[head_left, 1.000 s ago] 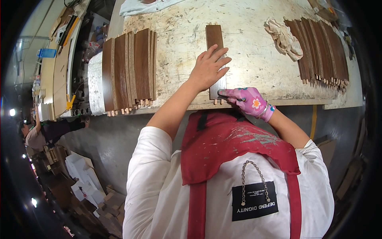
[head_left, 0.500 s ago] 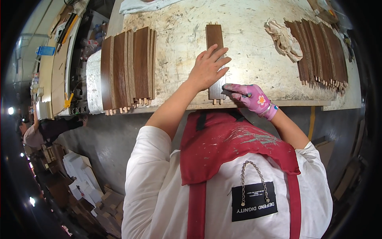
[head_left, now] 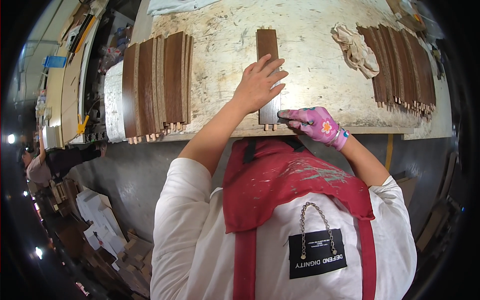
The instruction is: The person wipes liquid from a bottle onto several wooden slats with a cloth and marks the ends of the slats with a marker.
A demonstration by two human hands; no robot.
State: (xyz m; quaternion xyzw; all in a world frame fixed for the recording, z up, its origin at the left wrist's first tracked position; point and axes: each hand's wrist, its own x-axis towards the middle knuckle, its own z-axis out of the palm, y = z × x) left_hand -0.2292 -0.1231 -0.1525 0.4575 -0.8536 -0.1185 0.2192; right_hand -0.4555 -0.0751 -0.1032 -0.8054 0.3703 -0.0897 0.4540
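A narrow dark-brown wooden board [head_left: 267,42] lies lengthwise away from me on the worktable, with small pale dowels sticking out of both ends. My bare left hand [head_left: 257,87] rests flat across its middle, fingers spread. At the board's near right corner, my right hand [head_left: 315,124] wears a pink glove with a flower on it. Its fingers close on a small dark pad [head_left: 283,117] pressed to the board's right edge. The fingers hide most of that pad.
Similar doweled boards stand in a row [head_left: 150,87] at the left and another row [head_left: 405,70] at the right. A crumpled cream cloth [head_left: 356,50] lies beside the right row. White fabric [head_left: 180,5] sits at the far edge. Another person [head_left: 50,167] is at far left.
My gloved right hand has shifted slightly along the board's edge toward me, with the dark pad now more covered. My left hand stays on the board. The whole view has moved a little.
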